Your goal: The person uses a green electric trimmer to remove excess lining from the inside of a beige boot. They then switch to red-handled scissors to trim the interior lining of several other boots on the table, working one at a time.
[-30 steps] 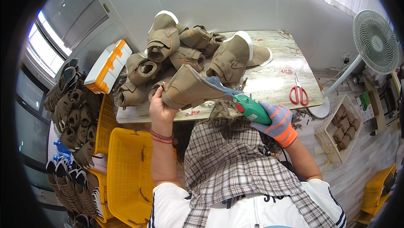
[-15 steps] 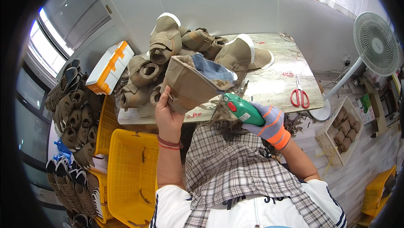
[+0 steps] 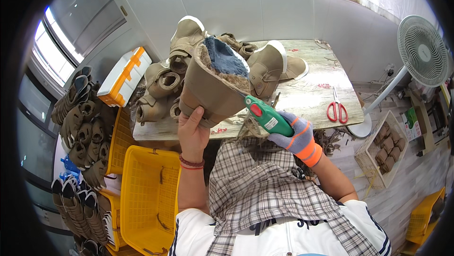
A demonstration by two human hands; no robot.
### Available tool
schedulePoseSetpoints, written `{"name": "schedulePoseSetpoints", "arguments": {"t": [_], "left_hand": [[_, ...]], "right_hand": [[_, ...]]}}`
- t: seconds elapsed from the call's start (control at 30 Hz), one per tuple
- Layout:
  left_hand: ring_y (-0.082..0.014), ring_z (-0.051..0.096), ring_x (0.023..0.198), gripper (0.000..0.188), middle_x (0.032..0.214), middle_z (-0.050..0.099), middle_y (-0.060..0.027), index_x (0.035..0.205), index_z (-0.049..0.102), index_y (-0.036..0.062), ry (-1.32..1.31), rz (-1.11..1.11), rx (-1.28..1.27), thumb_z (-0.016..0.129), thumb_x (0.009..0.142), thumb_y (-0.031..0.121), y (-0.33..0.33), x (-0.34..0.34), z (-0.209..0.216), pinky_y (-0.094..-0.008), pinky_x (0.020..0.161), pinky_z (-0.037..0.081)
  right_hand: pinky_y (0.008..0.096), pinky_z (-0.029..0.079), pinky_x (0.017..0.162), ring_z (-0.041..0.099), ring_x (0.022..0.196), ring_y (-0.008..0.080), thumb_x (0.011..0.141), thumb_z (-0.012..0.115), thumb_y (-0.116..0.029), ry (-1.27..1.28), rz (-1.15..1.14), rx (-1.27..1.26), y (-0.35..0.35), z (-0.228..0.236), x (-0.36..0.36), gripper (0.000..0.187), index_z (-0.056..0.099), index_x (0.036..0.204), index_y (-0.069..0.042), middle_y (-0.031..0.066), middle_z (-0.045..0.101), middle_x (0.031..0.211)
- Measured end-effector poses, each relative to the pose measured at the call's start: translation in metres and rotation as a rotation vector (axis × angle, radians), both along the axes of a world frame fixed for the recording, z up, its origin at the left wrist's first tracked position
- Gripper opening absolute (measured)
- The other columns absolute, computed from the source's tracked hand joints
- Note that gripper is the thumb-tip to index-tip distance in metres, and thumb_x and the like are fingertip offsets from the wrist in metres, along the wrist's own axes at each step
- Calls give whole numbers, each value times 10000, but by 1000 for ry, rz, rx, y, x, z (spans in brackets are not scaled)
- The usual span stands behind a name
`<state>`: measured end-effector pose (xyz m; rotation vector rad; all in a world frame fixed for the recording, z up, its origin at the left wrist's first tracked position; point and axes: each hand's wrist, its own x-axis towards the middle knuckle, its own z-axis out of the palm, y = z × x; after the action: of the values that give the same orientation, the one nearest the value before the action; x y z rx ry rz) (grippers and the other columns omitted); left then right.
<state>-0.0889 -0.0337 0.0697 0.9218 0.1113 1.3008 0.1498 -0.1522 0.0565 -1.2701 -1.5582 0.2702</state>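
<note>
My bare left hand (image 3: 194,130) grips a brown shoe upper (image 3: 210,97) from below and holds it up over the table's near edge. Its opening faces me, with brown fleecy lining around the rim and a blue plush piece (image 3: 226,60) inside. In my right hand (image 3: 295,138), gloved in grey and orange, is a green electric trimmer (image 3: 268,118) with a red button. The trimmer's tip meets the upper's right rim; its blade is too small to make out. Behind the upper, more brown shoe uppers (image 3: 267,67) with white edges are heaped on the table.
Red-handled scissors (image 3: 337,109) lie on the table (image 3: 307,100) at right. Yellow crates (image 3: 151,199) stand at lower left beside stacked uppers (image 3: 78,208). A white-and-orange box (image 3: 124,76) is at far left. At right are a fan (image 3: 422,50) and a pale crate (image 3: 383,152) of brown pieces.
The upper has tilted so its lining faces me more, and it has shifted slightly left. The trimmer has moved a little left and down, staying at the rim.
</note>
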Motion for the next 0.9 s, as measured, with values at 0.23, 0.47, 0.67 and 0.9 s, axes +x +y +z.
{"name": "schedulePoseSetpoints", "arguments": {"t": [0.23,0.47,0.67,0.9], "left_hand": [[-211,563,1066,329,1152,582,-112,1198,512,-9,111,-47,84,535,870,-12,-5,5,-4,-354,923,460],[-161,584,956,249,1046,626,-103,1090,580,-32,586,243,356,571,842,-21,8,8,-14,-264,824,444],[-386,518,871,179,889,586,-181,908,580,-48,1034,914,1113,580,734,-9,73,35,7,-431,789,418],[-296,489,1002,160,921,566,-119,883,602,29,1124,1115,1346,491,768,32,207,114,21,-397,941,361]], "right_hand": [[286,512,653,661,733,198,640,802,-290,145,57,-34,4,-2,-3,589,574,1110,-19,130,668,868],[270,504,662,613,723,125,679,789,-221,311,-95,-113,1,-11,22,533,565,1111,-3,88,659,873],[331,492,678,644,763,254,716,676,-531,81,-682,-514,23,-74,115,600,599,1088,-67,133,665,853],[418,467,772,613,910,337,757,549,-605,-370,-911,-803,70,-94,178,654,508,1179,-108,175,643,968]]}}
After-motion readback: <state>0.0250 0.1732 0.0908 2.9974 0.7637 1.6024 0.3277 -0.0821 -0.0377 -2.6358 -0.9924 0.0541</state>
